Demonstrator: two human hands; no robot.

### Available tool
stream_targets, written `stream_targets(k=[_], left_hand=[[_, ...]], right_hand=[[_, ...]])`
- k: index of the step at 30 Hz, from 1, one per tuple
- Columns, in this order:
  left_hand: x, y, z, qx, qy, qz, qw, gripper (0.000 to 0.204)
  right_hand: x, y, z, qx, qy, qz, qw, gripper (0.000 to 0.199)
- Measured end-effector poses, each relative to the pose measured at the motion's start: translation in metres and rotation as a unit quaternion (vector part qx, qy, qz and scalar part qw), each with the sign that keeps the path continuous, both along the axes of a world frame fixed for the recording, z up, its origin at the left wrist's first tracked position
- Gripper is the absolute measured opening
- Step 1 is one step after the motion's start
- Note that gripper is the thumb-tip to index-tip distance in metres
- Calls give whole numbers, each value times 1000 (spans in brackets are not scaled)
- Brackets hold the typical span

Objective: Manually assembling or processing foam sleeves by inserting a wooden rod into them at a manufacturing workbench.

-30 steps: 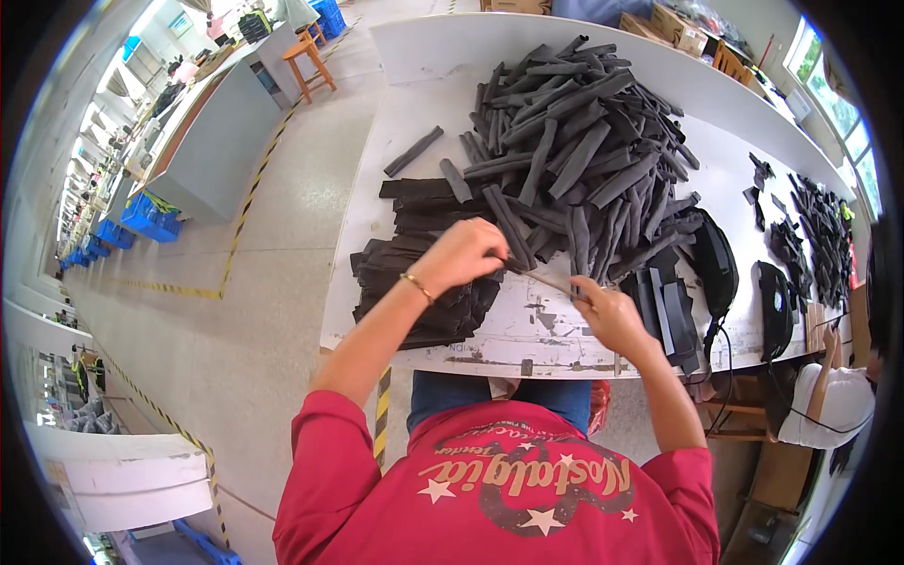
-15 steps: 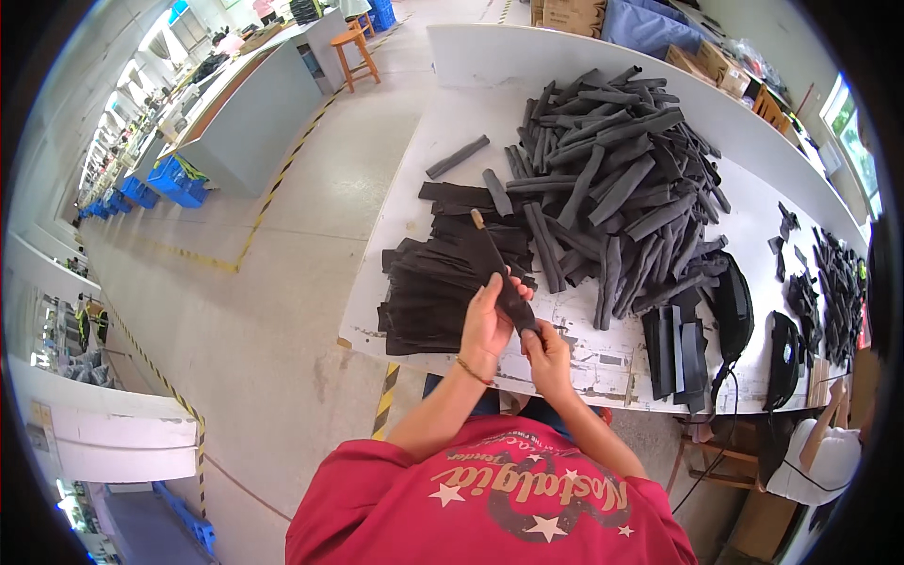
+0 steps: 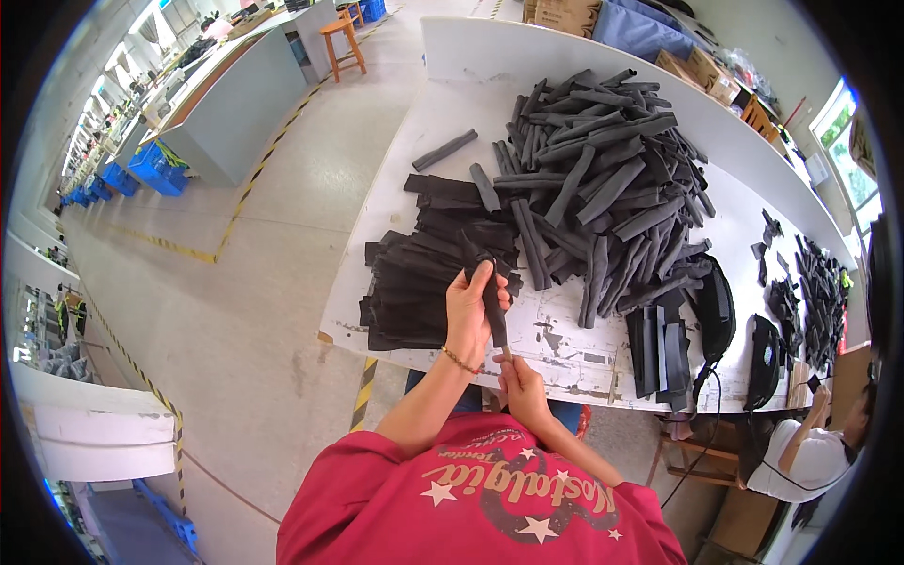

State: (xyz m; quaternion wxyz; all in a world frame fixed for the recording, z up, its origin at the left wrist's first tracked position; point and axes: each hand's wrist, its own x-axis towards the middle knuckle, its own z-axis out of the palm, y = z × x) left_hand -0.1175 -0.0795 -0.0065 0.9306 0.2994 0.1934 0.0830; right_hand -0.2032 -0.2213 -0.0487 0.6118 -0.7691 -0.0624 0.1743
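Note:
My left hand [image 3: 468, 306] is closed around a black fabric tube [image 3: 494, 320], which slants over the near edge of the white table. A thin light-brown stick [image 3: 508, 354] pokes out of the tube's lower end. My right hand [image 3: 524, 391] pinches that stick close to my body, just below the tube. Beside my left hand lies a stack of flat black fabric strips [image 3: 410, 292]. Farther back, a large heap of dark grey fabric tubes [image 3: 603, 179] covers the table's middle.
A lone grey tube [image 3: 445, 149] lies near the table's left side. To the right are dark folded strips [image 3: 659, 353], black curved pouches [image 3: 716, 311] and small black pieces [image 3: 819, 292]. A raised white board [image 3: 546, 55] borders the back. Another person [image 3: 810, 452] sits at far right.
The stick showed at the tube's far end before; now it comes out of the near end. My right hand has drawn back toward me, off the fabric and onto the stick.

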Motion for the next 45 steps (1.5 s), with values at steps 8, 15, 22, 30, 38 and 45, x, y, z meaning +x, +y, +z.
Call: stream_targets(k=[8,15,22,30,38,45], left_hand=[[10,1,-1,24,-22,69,997,16],[33,21,20,20,-56,47,997,31],[35,17,33,148,-121,131,973,44],[17,12,23,-38,-61,-54,996,25],[55,50,22,-27,-99,11,995,20],[40,-18,20,-81,40,64,994,20]], right_hand=[[-17,-39,21,-68,28,72,995,20],[-45,-76,26,-55,71,86,992,19],[-11,-81,67,-70,68,82,992,26],[-24,-76,42,-41,133,83,987,25],[-38,-148,76,-74,155,176,969,25],[48,-30,75,81,-107,-121,984,22]])
